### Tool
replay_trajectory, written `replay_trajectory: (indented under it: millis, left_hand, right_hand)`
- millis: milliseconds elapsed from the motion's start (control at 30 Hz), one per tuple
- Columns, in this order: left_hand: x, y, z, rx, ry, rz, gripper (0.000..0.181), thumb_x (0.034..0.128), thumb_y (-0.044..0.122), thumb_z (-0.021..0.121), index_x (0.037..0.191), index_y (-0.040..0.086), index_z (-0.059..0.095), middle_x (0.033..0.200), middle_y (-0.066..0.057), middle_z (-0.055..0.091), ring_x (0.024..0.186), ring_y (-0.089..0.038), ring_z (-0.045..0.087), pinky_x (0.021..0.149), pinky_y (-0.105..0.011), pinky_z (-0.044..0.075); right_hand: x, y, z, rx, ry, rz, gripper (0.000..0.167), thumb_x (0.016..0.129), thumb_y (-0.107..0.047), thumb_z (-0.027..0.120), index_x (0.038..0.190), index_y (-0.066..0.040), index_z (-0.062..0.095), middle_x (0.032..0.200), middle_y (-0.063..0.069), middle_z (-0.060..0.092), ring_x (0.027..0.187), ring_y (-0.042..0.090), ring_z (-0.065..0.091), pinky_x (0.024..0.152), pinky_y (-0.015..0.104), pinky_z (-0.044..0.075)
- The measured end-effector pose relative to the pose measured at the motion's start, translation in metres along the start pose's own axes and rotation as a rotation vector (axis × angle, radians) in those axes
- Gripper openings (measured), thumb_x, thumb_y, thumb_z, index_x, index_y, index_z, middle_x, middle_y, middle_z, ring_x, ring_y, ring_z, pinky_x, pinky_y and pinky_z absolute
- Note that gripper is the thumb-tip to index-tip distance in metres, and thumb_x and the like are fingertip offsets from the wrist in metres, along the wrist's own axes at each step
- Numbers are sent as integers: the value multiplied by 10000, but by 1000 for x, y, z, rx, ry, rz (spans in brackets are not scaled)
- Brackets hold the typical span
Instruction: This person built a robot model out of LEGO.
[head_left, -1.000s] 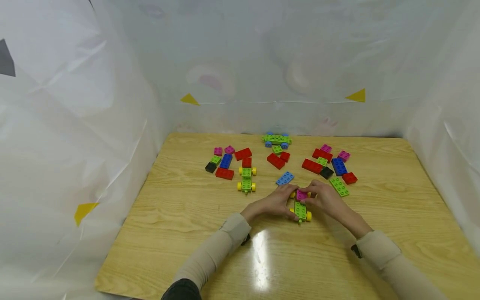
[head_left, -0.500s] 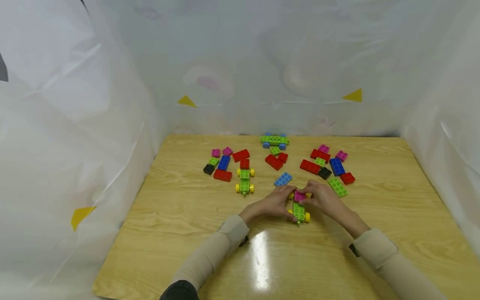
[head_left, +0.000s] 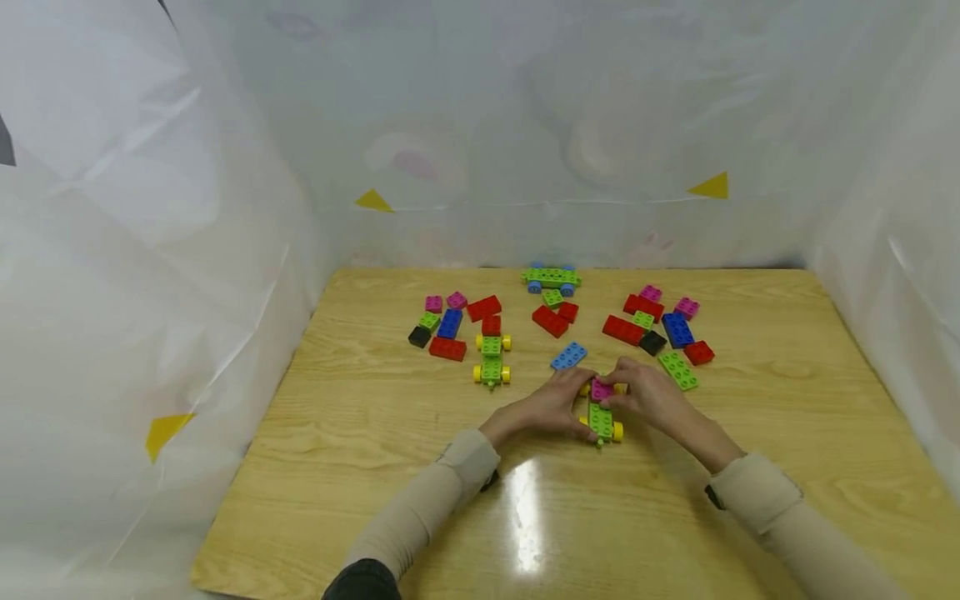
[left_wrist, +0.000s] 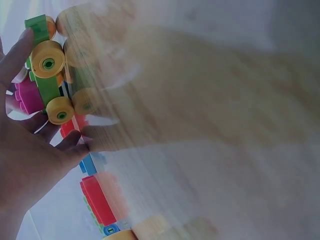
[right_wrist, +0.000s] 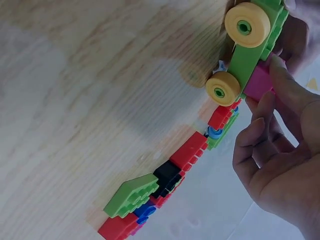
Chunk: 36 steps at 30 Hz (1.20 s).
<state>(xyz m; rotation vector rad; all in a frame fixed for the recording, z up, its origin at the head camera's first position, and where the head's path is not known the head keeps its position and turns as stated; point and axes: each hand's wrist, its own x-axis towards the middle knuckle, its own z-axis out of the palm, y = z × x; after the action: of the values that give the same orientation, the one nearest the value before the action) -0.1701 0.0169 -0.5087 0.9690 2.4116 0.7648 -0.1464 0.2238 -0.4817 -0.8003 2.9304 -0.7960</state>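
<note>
A green car base with yellow wheels stands on the table, a magenta brick on its far end. The left hand grips the base from the left, thumb at the near end and fingers at the far end. From the right, the right hand pinches the magenta brick between thumb and forefinger. In the left wrist view the left hand lies along the green base. The right wrist view shows the right hand with fingertips on the magenta brick.
A second yellow-wheeled green base stands to the left, touching a red brick. A blue plate lies just beyond the hands. Farther back is a blue-wheeled green base. Loose bricks lie in groups at left and right, including a green plate.
</note>
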Motion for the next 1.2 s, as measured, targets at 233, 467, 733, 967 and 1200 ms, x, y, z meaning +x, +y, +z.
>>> replay_trajectory:
  millis: [233, 467, 733, 967, 1200]
  left_hand:
    - [0, -1, 3, 0, -19, -2, 968, 768, 498, 775, 1510, 169, 246, 1541, 6, 275, 1437, -160, 188, 1129, -336, 257]
    - [1, 0, 1, -3, -8, -2, 975, 764, 495, 780, 1513, 180, 242, 1548, 0, 265, 1434, -170, 201, 1128, -347, 257]
    - [0, -3, -1, 18, 9, 16, 988, 753, 490, 792, 1510, 165, 246, 1537, -15, 282, 1432, -170, 207, 1133, -314, 240]
    - [0, -1, 0, 28, 10, 40, 992, 751, 475, 800, 1507, 138, 252, 1533, -42, 290, 1424, -182, 231, 1132, -302, 236]
    - [-1, 0, -1, 13, 1, 25, 994, 750, 463, 805, 1509, 143, 249, 1536, -41, 285, 1424, -186, 234, 1129, -312, 246]
  right_hand:
    - [-5, -1, 1, 0, -16, 24, 299, 795, -178, 797, 1054, -42, 733, 884, 12, 607, 676, 115, 519, 598, 250, 444]
    - [-12, 14, -11, 149, -90, 58, 404, 942, -320, 630, 1238, -46, 634, 1137, 88, 594, 871, 181, 600, 732, 359, 521]
    - [-19, 59, -40, 37, 16, 104, 379, 953, -227, 626, 1234, 27, 612, 1171, 218, 559, 939, 333, 599, 756, 502, 507]
    - [-23, 77, -48, -20, -56, 107, 492, 883, -162, 712, 1285, 68, 545, 1263, 308, 519, 1107, 482, 506, 910, 626, 402]
    - [-25, 88, -44, -19, -174, 167, 667, 850, -205, 749, 1375, 75, 449, 1379, 335, 417, 1222, 550, 387, 966, 670, 327]
